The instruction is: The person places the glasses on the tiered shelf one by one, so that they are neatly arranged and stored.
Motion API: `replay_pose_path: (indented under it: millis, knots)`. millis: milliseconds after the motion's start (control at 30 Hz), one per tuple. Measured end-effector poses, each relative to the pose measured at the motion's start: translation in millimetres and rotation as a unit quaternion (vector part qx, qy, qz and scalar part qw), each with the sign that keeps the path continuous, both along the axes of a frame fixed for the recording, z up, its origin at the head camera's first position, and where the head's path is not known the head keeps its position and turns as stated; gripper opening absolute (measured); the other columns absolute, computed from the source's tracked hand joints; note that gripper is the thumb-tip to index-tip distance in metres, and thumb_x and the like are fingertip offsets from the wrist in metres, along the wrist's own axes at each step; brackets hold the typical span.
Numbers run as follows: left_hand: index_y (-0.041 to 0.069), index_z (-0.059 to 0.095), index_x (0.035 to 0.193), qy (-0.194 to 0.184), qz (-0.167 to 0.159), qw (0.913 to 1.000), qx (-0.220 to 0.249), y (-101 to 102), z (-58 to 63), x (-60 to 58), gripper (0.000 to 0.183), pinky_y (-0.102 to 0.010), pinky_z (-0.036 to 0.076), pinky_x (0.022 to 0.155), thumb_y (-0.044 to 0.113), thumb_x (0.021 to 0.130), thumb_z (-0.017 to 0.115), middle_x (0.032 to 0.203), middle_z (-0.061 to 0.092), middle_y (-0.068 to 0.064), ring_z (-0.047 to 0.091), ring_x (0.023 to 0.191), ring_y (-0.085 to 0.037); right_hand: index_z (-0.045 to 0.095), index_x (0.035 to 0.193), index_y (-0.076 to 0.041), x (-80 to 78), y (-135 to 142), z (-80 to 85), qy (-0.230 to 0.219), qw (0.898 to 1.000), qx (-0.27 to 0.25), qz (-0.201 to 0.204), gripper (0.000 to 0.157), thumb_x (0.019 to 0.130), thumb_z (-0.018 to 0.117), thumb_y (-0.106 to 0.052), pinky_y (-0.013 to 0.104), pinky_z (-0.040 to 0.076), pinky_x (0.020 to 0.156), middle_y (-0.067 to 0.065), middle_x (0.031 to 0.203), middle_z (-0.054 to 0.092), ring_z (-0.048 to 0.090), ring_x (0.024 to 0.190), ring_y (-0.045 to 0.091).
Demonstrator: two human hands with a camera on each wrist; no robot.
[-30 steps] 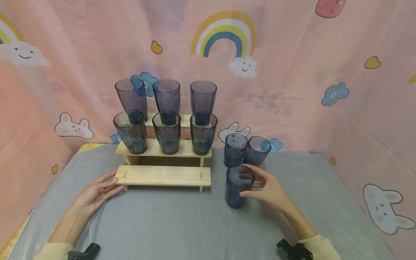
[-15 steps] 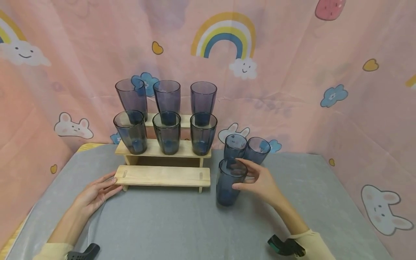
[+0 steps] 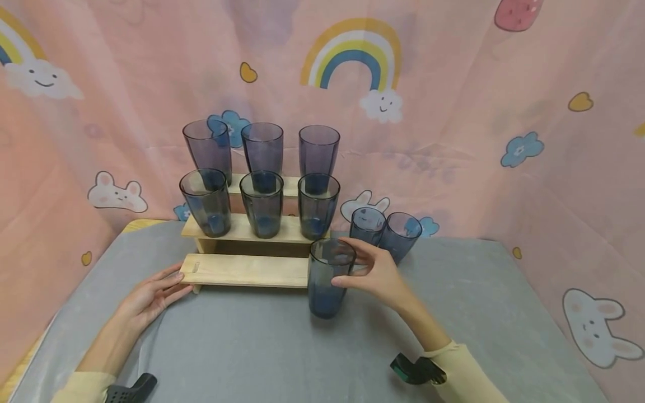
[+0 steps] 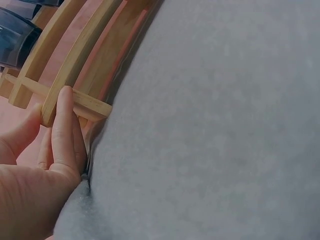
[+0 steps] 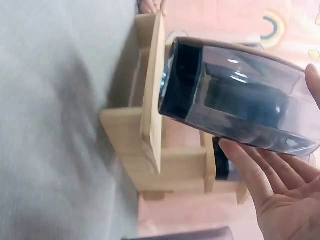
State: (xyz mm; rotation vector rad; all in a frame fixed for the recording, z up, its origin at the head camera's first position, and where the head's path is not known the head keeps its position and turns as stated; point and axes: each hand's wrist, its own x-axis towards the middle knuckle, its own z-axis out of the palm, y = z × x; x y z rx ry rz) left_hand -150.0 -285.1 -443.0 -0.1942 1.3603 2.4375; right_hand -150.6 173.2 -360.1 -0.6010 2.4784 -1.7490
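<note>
My right hand (image 3: pixel 375 277) grips a smoky blue glass tumbler (image 3: pixel 325 296) by its side, thumb in front. The tumbler is upright, in front of the right end of the lowest step of a three-tier wooden rack (image 3: pixel 247 271). In the right wrist view the held tumbler (image 5: pixel 240 95) has its base close to the edge of that step. My left hand (image 3: pixel 148 299) pinches the left end of the lowest step; the left wrist view shows thumb and fingers (image 4: pixel 62 125) on either side of the plank. Several tumblers (image 3: pixel 262 207) stand on the two upper tiers.
Two more tumblers (image 3: pixel 400 238) stand close together right of the rack, partly behind my right hand. A grey cloth (image 3: pixel 242 347) covers the table. Behind it hangs a pink printed curtain (image 3: pixel 453 84).
My right hand has moved left with the tumbler, from the table in front of the other two to the lowest step's right end. The left hand has stayed on the rack.
</note>
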Motion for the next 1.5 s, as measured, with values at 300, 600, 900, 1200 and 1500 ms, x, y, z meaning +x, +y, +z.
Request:
replay_pose_path:
  millis: [300, 600, 900, 1200, 1500]
  knots:
    - [0.024, 0.067, 0.105, -0.003, -0.003, 1.0000, 0.009, -4, -3.4, -1.6, 0.029, -0.033, 0.054, 0.097, 0.000, 0.102, 0.050, 0.110, 0.060, 0.005, 0.064, 0.103, -0.015, 0.055, 0.140, -0.017, -3.4, -33, 4.6, 0.002, 0.999, -0.048, 0.017, 0.075, 0.073, 0.089, -0.016, 0.034, 0.062, 0.078, 0.006, 0.137, 0.057, 0.067, 0.105, 0.025]
    - [0.023, 0.067, 0.103, -0.006, 0.004, 1.0000, 0.001, -1, -0.7, -5.3, 0.029, -0.034, 0.056, 0.094, -0.001, 0.101, 0.050, 0.107, 0.063, 0.002, 0.065, 0.099, -0.016, 0.054, 0.141, -0.018, -3.9, -70, 14.4, 0.008, 0.995, -0.073, 0.063, 0.076, 0.073, 0.089, -0.015, 0.035, 0.061, 0.081, 0.005, 0.130, 0.061, 0.067, 0.106, 0.021]
    - [0.018, 0.060, 0.115, -0.004, 0.005, 0.9999, -0.010, 1, -0.7, -6.3, 0.025, -0.033, 0.056, 0.094, 0.000, 0.101, 0.051, 0.108, 0.061, 0.003, 0.065, 0.100, -0.015, 0.051, 0.143, -0.014, -5.7, -105, 18.7, 0.020, 0.994, -0.074, 0.077, 0.079, 0.073, 0.088, -0.015, 0.039, 0.059, 0.089, 0.002, 0.140, 0.055, 0.063, 0.113, 0.018]
    - [0.017, 0.054, 0.125, -0.018, 0.013, 0.9985, -0.050, 4, -5.7, -5.6, 0.028, -0.033, 0.054, 0.096, 0.004, 0.100, 0.055, 0.107, 0.060, 0.004, 0.065, 0.098, -0.013, 0.048, 0.144, -0.010, -6.2, -141, 21.5, 0.060, 0.993, -0.059, 0.079, 0.083, 0.072, 0.088, -0.011, 0.025, 0.056, 0.089, 0.005, 0.133, 0.059, 0.063, 0.112, 0.013]
    - [0.018, 0.053, 0.131, -0.016, 0.010, 0.9974, -0.070, 1, -2.4, -3.4, 0.033, -0.032, 0.055, 0.095, 0.005, 0.101, 0.055, 0.110, 0.059, 0.003, 0.065, 0.098, -0.013, 0.047, 0.144, -0.012, -9.7, -180, 21.0, 0.072, 0.991, -0.068, 0.092, 0.084, 0.072, 0.089, -0.015, 0.017, 0.054, 0.088, 0.002, 0.130, 0.062, 0.064, 0.108, 0.007]
